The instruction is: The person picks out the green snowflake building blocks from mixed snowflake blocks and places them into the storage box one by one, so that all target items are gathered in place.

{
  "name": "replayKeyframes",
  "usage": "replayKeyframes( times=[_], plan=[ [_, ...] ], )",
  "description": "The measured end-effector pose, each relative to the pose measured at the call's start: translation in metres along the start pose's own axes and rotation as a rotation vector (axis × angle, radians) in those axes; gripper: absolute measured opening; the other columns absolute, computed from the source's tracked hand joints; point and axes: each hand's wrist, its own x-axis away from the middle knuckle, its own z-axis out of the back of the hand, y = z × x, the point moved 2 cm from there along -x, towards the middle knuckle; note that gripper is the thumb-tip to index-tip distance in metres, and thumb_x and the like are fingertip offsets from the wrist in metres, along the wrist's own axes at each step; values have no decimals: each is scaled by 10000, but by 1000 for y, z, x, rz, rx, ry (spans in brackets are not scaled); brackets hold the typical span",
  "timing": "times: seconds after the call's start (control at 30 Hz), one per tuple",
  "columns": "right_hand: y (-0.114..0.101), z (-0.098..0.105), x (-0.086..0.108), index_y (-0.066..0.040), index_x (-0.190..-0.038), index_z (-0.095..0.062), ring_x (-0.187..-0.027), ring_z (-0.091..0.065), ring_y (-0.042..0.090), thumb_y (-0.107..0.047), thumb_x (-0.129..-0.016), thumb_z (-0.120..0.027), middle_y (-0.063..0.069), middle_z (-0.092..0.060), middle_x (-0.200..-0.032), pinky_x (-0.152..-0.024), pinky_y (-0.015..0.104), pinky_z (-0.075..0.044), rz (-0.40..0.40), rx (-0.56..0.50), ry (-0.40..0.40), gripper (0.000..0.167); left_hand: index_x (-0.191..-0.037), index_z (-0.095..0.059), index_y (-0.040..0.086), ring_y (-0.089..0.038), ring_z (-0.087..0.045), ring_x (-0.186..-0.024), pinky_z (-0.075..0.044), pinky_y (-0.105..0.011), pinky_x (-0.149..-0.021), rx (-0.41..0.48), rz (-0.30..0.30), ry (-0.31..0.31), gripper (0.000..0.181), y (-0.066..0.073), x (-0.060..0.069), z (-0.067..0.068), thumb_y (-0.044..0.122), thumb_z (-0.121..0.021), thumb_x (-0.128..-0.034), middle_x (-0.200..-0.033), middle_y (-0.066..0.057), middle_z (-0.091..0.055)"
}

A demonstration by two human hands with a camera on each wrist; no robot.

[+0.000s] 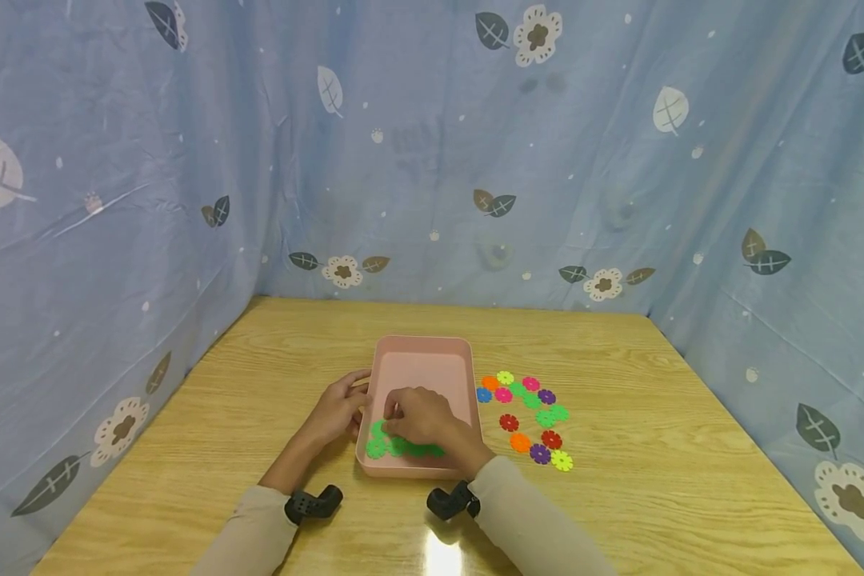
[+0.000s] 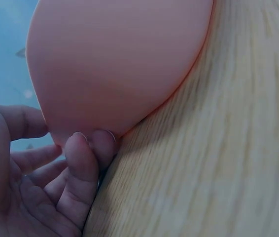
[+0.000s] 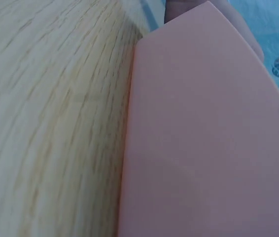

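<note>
A pink tray (image 1: pixel 421 364) holds several green flower-shaped pieces (image 1: pixel 377 448) at its near end. My left hand (image 1: pixel 333 412) is at the tray's left wall; the left wrist view shows its fingers (image 2: pixel 83 158) bent against the outside of the tray (image 2: pixel 120 54), with one digit at the rim. Inside the tray, my right hand (image 1: pixel 421 416) reaches over the green pieces, its fingers curled and its tips together at one of them, covering part of the pile. Only a bit of that hand (image 3: pixel 240 29) shows beyond the tray (image 3: pixel 203 123) in the right wrist view.
Right of the tray, loose flower-shaped pieces lie on the wooden table (image 1: pixel 641 448): red (image 1: pixel 509 422), orange (image 1: pixel 520 442), purple (image 1: pixel 540 454), yellow (image 1: pixel 562 460), blue (image 1: pixel 484 395), pink (image 1: pixel 530 384) and green (image 1: pixel 545 418). A blue patterned curtain (image 1: pixel 418 160) surrounds the table's back and sides.
</note>
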Motion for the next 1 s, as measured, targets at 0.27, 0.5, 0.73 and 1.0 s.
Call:
replayKeyframes(
  times=[0.27,0.5,0.73,1.0],
  plan=[
    [-2,-2,-1,-268,-845,-653,-647,-524,91,-365,-916,-754,-125,-586,-711,-633,308,-410,-41,0,-17,157,-1554,-321,-30,-193,-604,-562,-514,-278,-464,-9,-13,7,583,1,0,-1,74,-501,-1010,-1469,-293,-490],
    [-1,-4,-1,-268,-830,-646,-645,-529,95,-363,-917,-753,-125,-590,-701,-629,307,-406,-43,-11,-13,168,-1557,-311,-33,-199,-609,-558,-516,-280,-464,-18,-12,4,580,1,1,-1,77,-490,-1016,-1471,-294,-488],
    [0,-2,1,-269,-826,-638,-635,-530,93,-367,-922,-743,-129,-595,-691,-631,308,-399,-43,-32,-16,173,-1557,-329,-14,-200,-610,-565,-520,-283,-471,-16,-9,7,576,3,2,-1,78,-504,-1015,-1472,-277,-497],
    [0,1,2,-259,-833,-647,-625,-523,93,-356,-930,-728,-112,-595,-686,-595,282,-401,-32,-69,-19,159,-1562,-305,-27,-196,-605,-546,-524,-304,-458,-2,-15,-2,579,1,1,-1,76,-489,-1023,-1480,-291,-478]
  ],
)
